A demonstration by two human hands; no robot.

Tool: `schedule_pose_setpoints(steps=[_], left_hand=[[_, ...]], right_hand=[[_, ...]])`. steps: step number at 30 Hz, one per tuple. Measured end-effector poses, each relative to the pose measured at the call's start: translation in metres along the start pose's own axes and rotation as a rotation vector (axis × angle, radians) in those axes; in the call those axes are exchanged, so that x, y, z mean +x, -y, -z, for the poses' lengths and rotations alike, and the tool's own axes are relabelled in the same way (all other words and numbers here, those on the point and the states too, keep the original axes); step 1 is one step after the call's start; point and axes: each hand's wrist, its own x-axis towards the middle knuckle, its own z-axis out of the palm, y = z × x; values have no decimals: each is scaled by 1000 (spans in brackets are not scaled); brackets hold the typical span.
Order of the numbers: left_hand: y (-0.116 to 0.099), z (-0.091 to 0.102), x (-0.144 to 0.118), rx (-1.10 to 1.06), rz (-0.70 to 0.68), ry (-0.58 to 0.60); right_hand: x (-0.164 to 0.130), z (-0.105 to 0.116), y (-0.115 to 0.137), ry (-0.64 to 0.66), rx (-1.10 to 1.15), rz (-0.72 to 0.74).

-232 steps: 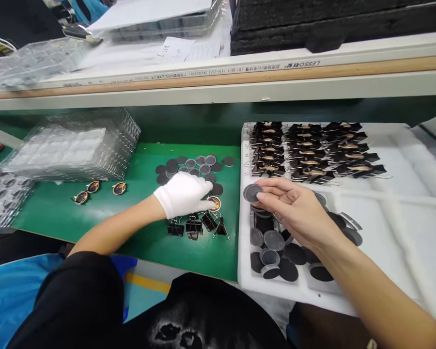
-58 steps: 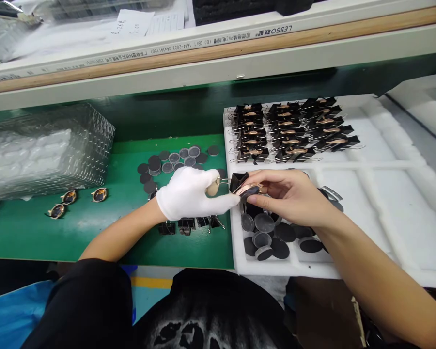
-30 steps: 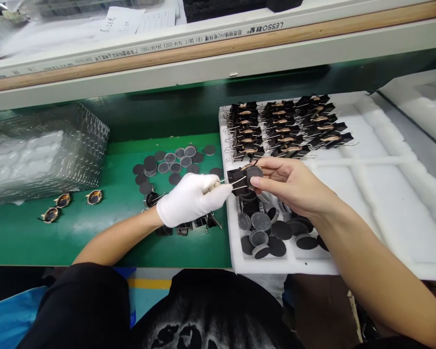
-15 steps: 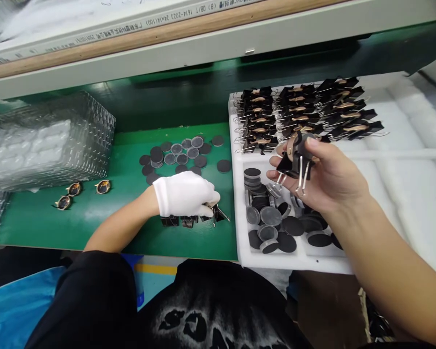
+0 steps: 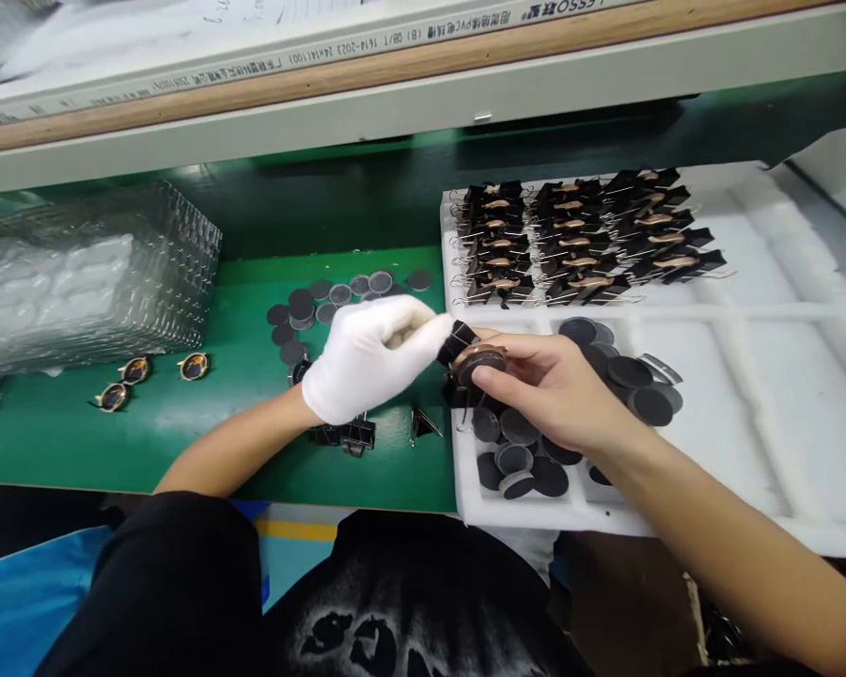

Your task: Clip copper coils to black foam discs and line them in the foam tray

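My left hand [image 5: 377, 362], in a white glove, pinches a black binder clip [image 5: 458, 340] at the edge of a rose-gold watch case [image 5: 500, 350]. My bare right hand [image 5: 564, 385] grips that case, its thumb pressed on the dark disc covering it. Another black clip [image 5: 455, 393] hangs from the case's lower side, partly hidden. Whether the upper clip's jaws are on the rim, I cannot tell. Below my left wrist, more binder clips [image 5: 356, 432] lie on the green table, with a single clip [image 5: 423, 426] to their right.
A white foam tray [image 5: 747, 414] holds rows of clipped watch cases [image 5: 571, 244] at the back and loose dark discs [image 5: 514, 459] nearer me. More discs [image 5: 302, 306] lie on the green table [image 5: 254, 404]. Farther left are three watch cases [image 5: 195, 366] and stacked clear plastic trays [image 5: 91, 282].
My left hand has risen from the clips on the table with a binder clip. My right hand has moved left with the watch case, and both hands now meet at it.
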Motion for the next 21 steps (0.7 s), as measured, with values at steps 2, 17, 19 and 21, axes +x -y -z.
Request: schedule_pose_setpoints(steps=[2, 17, 19, 21], left_hand=[[-1, 3, 0, 47, -61, 98], [7, 17, 6, 216, -55, 543], [7, 16, 5, 236, -54, 528], [8, 15, 6, 217, -49, 512]], right_hand=[[0, -2, -2, -53, 10, 30], [-2, 7, 5, 131, -56, -56], [-2, 8, 6, 136, -60, -64], [-2, 9, 8, 143, -73, -62]])
